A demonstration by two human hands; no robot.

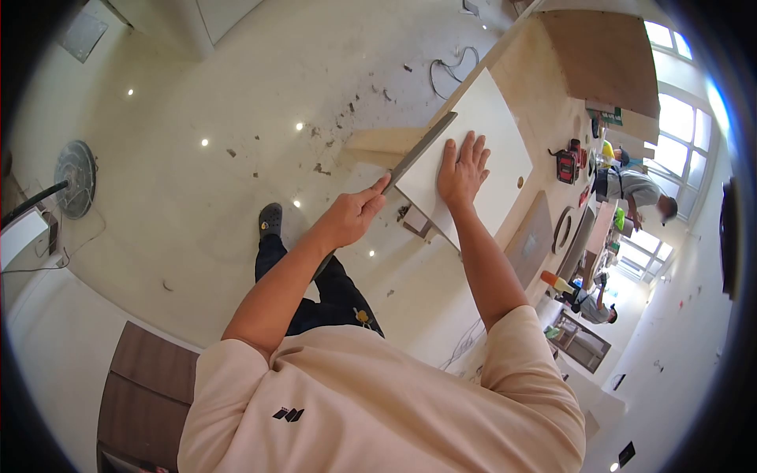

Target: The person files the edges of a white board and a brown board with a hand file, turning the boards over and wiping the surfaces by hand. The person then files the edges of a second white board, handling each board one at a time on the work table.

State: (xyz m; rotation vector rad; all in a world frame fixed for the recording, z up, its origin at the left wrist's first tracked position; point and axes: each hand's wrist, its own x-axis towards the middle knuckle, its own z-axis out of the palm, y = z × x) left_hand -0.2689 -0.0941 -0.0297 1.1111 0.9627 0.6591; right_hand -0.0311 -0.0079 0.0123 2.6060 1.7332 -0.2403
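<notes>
A white panel (493,118) lies on the wooden workbench, its corner reaching past the bench edge. Along the panel's left edge runs a long grey edging strip (426,146). My left hand (359,211) is closed around the strip near the panel's corner, and a dark end of it shows below my wrist. My right hand (465,169) rests flat on the panel's white face with its fingers stretched out and holds nothing.
On the workbench (544,110) are a red and black power tool (566,164), a brown board (530,236) and a round dark ring (563,229). Scraps and a black cable (453,67) lie on the floor. Co-workers (635,189) stand farther right. A round floor fan (76,180) is at left.
</notes>
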